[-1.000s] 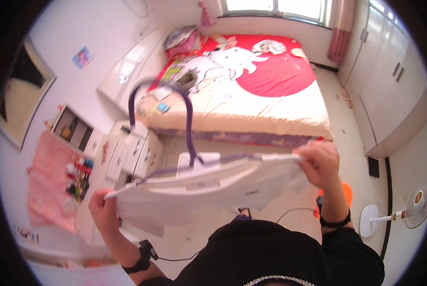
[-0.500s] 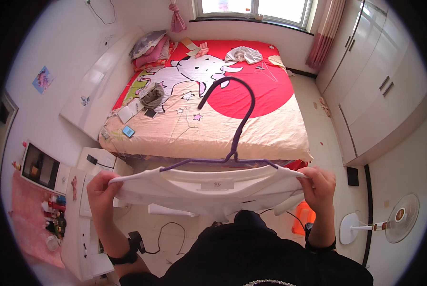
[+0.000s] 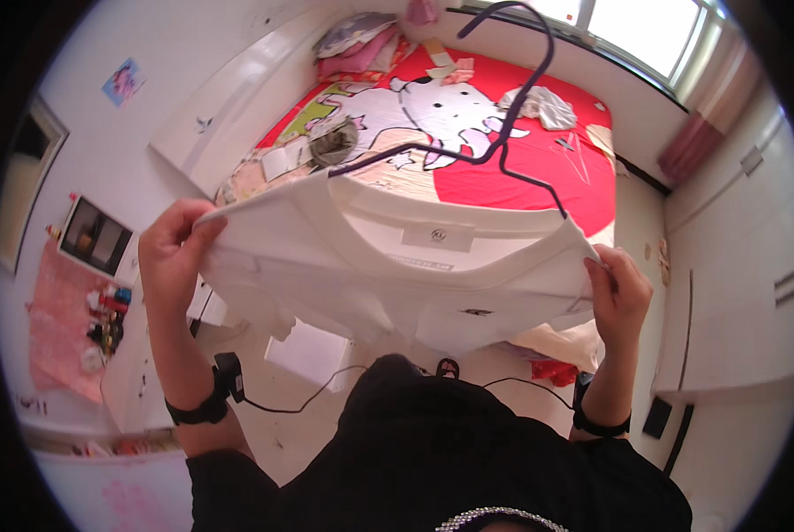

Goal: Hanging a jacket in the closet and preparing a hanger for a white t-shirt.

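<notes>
One white shirt (image 3: 370,297), stretched wide in front of one bed (image 3: 587,195): left hand (image 3: 177,253) pinching one shoulder, right hand (image 3: 623,288) pinching the other! One dark purple hanger (image 3: 507,133) sits at the neckline, single hook (image 3: 551,44) above the collar; two black straps (image 3: 197,410), one per arm.

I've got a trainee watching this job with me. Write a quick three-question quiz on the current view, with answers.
1. True or false: the left hand and right hand both hold the white shirt.
2. What colour is the hanger in the shirt's neckline? A yellow; B dark purple; C orange.
3. Fill in: the strap around the left forearm is ____.

Key: 1 true; 2 B; 3 black.
</notes>
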A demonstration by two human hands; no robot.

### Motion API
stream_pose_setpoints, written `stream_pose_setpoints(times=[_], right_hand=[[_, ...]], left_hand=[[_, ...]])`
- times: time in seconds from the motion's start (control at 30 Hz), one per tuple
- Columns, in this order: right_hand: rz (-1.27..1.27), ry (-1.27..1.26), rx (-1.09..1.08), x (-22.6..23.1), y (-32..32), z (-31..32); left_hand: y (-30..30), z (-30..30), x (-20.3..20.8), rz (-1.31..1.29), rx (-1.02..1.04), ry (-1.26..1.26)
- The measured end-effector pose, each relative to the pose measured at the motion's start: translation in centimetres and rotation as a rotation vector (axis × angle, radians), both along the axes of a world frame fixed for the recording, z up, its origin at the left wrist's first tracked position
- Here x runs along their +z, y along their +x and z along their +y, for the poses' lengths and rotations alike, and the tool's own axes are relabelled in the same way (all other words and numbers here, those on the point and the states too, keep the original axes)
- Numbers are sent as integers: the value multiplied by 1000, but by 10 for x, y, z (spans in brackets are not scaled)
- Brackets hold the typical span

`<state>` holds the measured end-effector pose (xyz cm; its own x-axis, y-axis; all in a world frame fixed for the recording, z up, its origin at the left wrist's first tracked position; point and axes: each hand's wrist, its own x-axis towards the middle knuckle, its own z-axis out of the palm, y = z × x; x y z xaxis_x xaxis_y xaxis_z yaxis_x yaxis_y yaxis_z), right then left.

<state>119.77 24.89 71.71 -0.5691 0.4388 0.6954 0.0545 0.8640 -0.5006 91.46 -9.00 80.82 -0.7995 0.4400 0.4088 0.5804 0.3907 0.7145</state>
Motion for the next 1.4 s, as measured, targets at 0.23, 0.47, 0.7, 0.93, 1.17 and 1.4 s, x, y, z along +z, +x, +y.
stream_pose_setpoints(times=[0.23,0.47,0.7,0.93,1.17,1.4], right_hand=[[52,31,57,-4,-59,86],[67,-68,42,-22,-128,144],[-81,-184,-60,-61,-265,151],[-596,-590,-92,-150,-470,128],[-986,-982,13,-186,-671,104],[-1103,-1148,135,-226,-711,94]], left_hand=[[-31,63,13,111,1,-31],[-115,136,29,128,-73,-94],[-304,173,-30,28,-146,-264],[-593,198,-169,-664,-617,-396],[-839,207,-274,-975,-830,-740],[-872,207,-332,-1015,-794,-901]])
